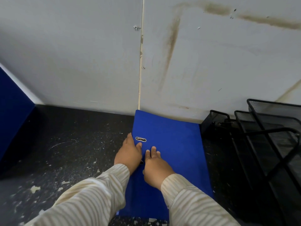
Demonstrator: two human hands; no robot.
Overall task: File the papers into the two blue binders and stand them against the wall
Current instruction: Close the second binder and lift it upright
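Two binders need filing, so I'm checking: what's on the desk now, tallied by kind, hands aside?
Blue binder: 1
Black mesh organiser: 1
Total: 2

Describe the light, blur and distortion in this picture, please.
Head view: soft, even light, no glare; binder, left hand and right hand are sharp; the wide lens curves the foot of the wall and tilts the rack at right; sleeves at the bottom edge look slightly soft.
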